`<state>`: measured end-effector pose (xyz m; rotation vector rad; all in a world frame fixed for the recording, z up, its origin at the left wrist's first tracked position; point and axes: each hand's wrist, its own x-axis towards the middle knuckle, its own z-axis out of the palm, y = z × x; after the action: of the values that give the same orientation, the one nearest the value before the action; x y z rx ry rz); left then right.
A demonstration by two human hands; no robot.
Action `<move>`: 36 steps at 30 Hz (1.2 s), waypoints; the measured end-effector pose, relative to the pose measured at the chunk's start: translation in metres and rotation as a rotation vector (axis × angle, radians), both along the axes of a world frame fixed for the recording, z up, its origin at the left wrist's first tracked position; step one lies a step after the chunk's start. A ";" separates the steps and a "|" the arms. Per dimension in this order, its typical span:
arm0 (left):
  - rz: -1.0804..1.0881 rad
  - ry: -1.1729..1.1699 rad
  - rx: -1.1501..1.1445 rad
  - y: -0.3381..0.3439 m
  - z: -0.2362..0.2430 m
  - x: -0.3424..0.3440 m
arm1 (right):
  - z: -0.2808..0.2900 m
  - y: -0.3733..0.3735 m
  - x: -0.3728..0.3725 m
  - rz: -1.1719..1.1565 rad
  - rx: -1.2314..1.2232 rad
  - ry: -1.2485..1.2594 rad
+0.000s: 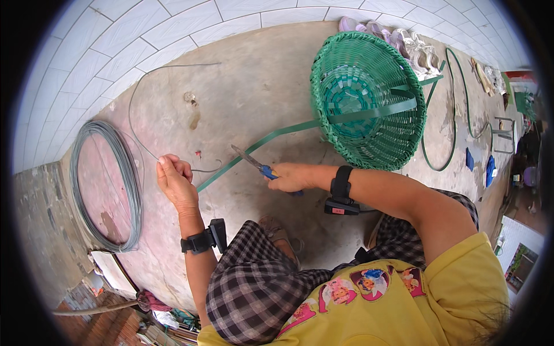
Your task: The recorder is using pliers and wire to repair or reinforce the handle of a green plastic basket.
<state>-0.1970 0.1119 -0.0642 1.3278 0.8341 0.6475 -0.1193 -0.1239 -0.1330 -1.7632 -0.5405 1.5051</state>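
My left hand pinches a thin grey wire, which arcs away toward the tiled wall; a short hooked length shows to the right of that hand. My right hand grips a cutting tool with blue handles and long metal jaws pointing up-left, just above a flat green strap. The strap runs from near my left hand into a woven green basket at the upper right, which lies tilted with its opening toward me. A coil of grey wire lies on the concrete floor at the left.
Shoes line the white tiled wall behind the basket. Loose green strap loops, blue items and a metal frame lie at the right. A white board and a pole are at the lower left.
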 end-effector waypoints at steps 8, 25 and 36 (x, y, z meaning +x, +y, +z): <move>0.083 0.051 -0.054 -0.005 -0.048 -0.028 | 0.032 0.007 -0.003 -0.066 -0.185 0.459; 0.093 0.017 -0.127 -0.020 -0.073 -0.056 | -0.008 0.020 -0.034 0.059 -0.184 0.798; 0.111 0.021 -0.154 -0.028 -0.083 -0.076 | -0.016 0.020 -0.028 0.084 -0.136 0.906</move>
<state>-0.2734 0.0842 -0.1471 1.1569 0.9607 0.6437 -0.1476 -0.1041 -0.1492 -0.9699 -0.0416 2.2094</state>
